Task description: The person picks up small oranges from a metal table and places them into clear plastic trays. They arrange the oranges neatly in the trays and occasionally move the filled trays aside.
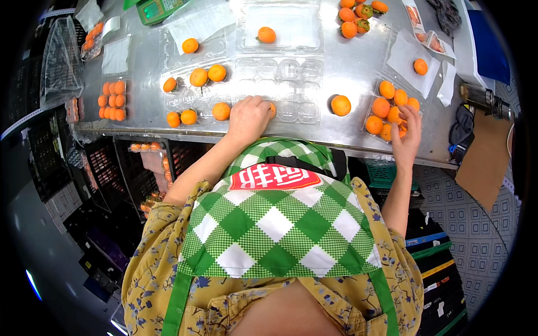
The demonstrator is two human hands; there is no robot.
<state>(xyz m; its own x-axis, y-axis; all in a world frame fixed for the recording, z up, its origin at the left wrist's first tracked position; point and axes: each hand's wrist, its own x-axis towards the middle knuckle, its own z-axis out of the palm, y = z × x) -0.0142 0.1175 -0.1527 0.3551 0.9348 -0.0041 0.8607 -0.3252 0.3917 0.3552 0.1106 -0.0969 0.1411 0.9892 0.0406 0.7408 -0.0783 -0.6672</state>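
My left hand (251,117) is at the near edge of the clear plastic clamshell trays, its fingers around an orange persimmon (272,110) that is partly hidden. To its left, several persimmons (221,111) sit in the cups of one clear tray (206,101). The neighbouring tray (299,90) shows bare moulded cups. Farther right, my right hand (407,136) reaches over a full clear tray of persimmons (380,107), thumb and fingers spread. Whether it grips one is hidden. One loose persimmon (340,105) lies on the metal between the two trays.
A persimmon (266,35) rests on a paper-lined lid, another (190,45) on the lid beside it. Loose persimmons (348,30) lie at the back. A packed tray (112,101) stands left, near a green scale (155,10). The steel table's front edge (361,151) runs before me.
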